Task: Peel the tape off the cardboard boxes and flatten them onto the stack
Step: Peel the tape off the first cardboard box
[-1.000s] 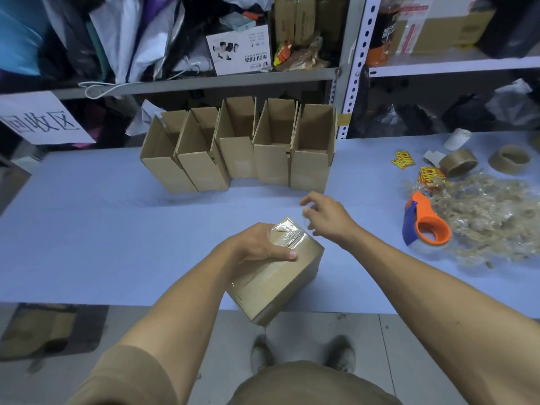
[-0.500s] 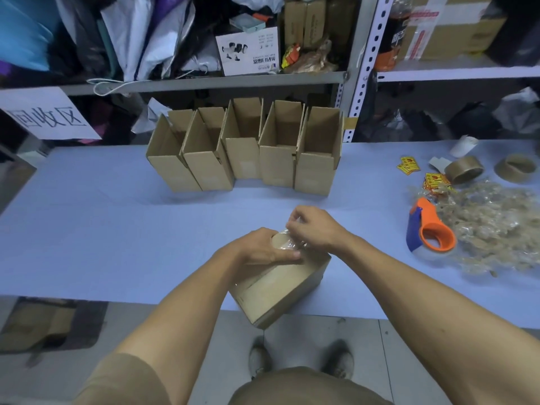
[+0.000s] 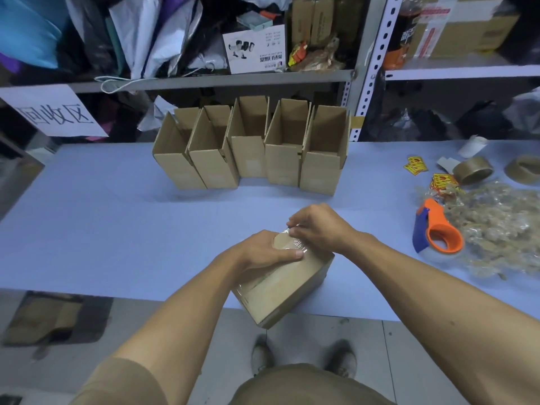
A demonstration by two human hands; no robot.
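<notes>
Brown cardboard, the sealed box [image 3: 287,283] sits tilted at the near edge of the blue table [image 3: 102,229], one corner hanging past the rim. The left hand [image 3: 264,251] grips its far end, thumb laid flat along the top. The right hand [image 3: 317,228] pinches the lifted end of the clear tape [image 3: 295,244] at the box's far top corner.

To do this step well, the person should probably keep the left hand pressing down and pull the tape low and steadily along the seam toward the near side, so the strip comes away whole rather than tearing.

The box looks plain and closed, with glossy crinkled tape over its top and a strip wrapping down its near left edge. Five open boxes [image 3: 251,150] stand in a row farther back. An orange tape dispenser [image 3: 438,232] and a heap of peeled tape [image 3: 502,226] lie to the right.
</notes>
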